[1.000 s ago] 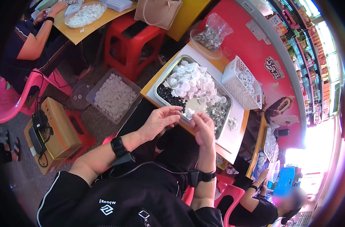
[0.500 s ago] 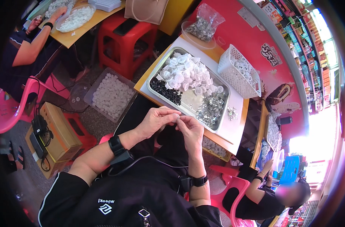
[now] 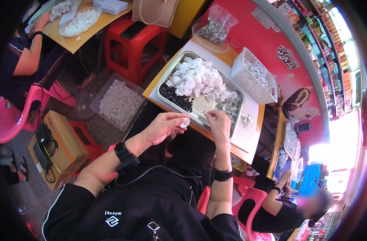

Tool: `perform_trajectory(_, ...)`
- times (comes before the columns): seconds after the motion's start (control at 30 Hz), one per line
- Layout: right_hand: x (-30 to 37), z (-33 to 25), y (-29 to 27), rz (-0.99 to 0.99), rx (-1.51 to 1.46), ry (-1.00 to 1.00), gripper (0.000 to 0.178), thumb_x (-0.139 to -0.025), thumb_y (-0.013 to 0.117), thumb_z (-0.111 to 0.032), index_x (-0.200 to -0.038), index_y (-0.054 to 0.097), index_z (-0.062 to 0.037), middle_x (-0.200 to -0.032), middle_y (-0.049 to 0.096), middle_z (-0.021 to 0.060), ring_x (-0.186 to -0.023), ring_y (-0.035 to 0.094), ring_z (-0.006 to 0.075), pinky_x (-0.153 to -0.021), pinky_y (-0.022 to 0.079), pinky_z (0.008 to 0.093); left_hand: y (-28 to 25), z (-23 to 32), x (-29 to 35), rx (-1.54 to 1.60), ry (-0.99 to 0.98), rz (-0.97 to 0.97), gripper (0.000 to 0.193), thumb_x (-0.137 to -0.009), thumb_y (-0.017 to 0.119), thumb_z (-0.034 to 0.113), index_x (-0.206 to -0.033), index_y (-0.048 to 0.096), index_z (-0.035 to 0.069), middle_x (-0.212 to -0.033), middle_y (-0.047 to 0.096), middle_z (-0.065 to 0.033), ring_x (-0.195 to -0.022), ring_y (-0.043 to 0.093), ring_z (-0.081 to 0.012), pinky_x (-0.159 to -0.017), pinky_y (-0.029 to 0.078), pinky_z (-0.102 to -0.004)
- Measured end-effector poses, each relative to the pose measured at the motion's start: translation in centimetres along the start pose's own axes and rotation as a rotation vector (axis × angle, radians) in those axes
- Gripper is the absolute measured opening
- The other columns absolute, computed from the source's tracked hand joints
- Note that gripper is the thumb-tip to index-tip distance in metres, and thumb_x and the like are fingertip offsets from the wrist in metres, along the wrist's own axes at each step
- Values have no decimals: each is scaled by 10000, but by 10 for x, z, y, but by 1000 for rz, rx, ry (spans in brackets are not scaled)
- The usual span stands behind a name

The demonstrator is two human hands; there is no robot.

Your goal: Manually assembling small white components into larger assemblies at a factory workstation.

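Between the thumb and fingers of my left hand (image 3: 166, 127) is a small round white translucent plastic cup (image 3: 185, 122), just off the tray's near edge. My right hand (image 3: 219, 123) hangs over the right end of the metal tray (image 3: 200, 105), thumb and fingers pinched together. Whether anything is between those fingertips cannot be made out. In the tray lie a heap of white translucent cups (image 3: 199, 78), a pile of small black pieces (image 3: 176, 97) on the left, and small shiny clear-and-silver pieces (image 3: 229, 107) beside my right hand.
A white perforated basket (image 3: 253, 86) of clear parts and a bag of silvery pieces (image 3: 214, 31) stand behind the tray. Left of the table sits a bin of white parts (image 3: 119, 102), near a red stool (image 3: 131, 44). Co-workers sit at the left and right.
My hands have come apart from each other. The right one has moved right and forward over the tray's shiny pieces, while the left keeps the cup, now more visible.
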State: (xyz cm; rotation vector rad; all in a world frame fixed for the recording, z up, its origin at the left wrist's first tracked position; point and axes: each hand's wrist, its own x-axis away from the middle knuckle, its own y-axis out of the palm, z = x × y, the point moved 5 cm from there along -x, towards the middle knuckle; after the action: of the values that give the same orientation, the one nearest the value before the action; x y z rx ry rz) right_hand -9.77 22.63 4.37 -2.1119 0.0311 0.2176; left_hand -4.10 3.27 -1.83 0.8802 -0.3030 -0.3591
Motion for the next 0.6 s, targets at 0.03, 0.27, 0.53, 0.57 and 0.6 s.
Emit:
perform_trajectory(0.03, -3, 6, 7, -57, 35, 51, 194, -801, 663, -233, -871, 707, -57, -893, 647, 122, -867, 629, 304, -786, 479, 400, 0, 0, 0, -14, 3, 7, 281, -937, 603, 109, -1188, 622, -14, -1027, 672, -84, -895, 647, -139, -775, 537, -260)
perform_trajectory(0.27, -15, 10, 7, -85, -24, -8, 134, -796, 668, -144, -852, 674, -22, -879, 665, 118, -790, 661, 249, -714, 512, 343, 6, 1, 6, 46, -2, 3, 290, -949, 586, 118, -1207, 603, -13, -1015, 664, -77, -879, 650, -148, -779, 542, -268)
perform_trajectory(0.53, -4, 34, -1, -167, -1351, 453, 116, -877, 650, -35, -967, 577, -33, -894, 673, 114, -770, 674, 160, -627, 541, 215, 25, 16, 5, 78, 57, 39, 274, -949, 580, 146, -1180, 602, -1, -988, 665, -91, -871, 673, -189, -769, 566, -299)
perform_trajectory(0.57, -3, 36, -2, -182, -1474, 470, 115, -877, 647, -33, -968, 577, -34, -891, 672, 110, -777, 673, 155, -631, 544, 216, 31, 16, 5, 64, 54, 38, 274, -949, 580, 146, -1180, 602, -1, -988, 665, -91, -871, 673, -189, -769, 566, -299)
perform_trajectory(0.6, 0, 39, 1, -201, -1597, 491, 114, -878, 645, -30, -969, 577, -35, -888, 671, 107, -784, 673, 151, -636, 548, 218, 34, 14, 5, 78, 51, 53, 276, -949, 582, 150, -1181, 602, 1, -990, 666, -84, -868, 673, -186, -771, 566, -298)
